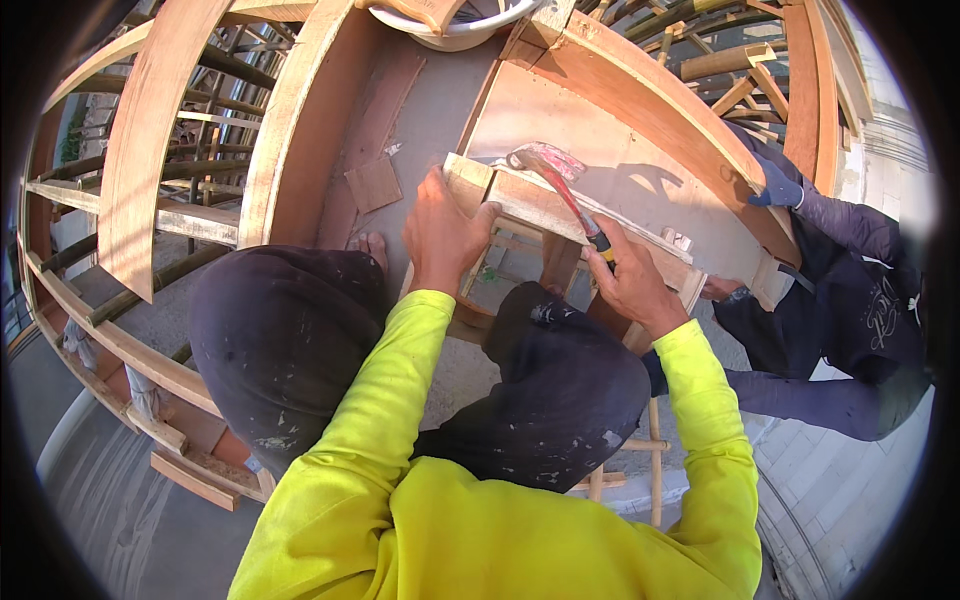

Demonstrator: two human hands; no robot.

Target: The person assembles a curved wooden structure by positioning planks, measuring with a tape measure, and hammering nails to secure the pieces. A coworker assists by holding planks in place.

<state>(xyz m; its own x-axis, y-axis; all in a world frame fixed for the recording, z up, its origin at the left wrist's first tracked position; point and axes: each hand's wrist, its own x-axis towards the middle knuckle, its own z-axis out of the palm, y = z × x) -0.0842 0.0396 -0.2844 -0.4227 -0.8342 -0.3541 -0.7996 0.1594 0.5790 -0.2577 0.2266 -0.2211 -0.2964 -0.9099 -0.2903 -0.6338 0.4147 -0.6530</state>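
Note:
My right hand grips the dark handle of a claw hammer, whose red-tinted head rests at the far end of a pale wooden batten. My left hand presses down on the near left end of that batten, fingers curled over its edge. The batten lies across a small wooden frame between my bent knees in dark paint-spotted trousers. Yellow sleeves cover both forearms. My bare foot shows beside the left knee.
Wooden formwork boards and a plywood panel surround a grey concrete surface. A white bucket rim sits at the top. Another person in dark clothes and a blue glove crouches at the right. Bamboo scaffolding shows beyond the boards.

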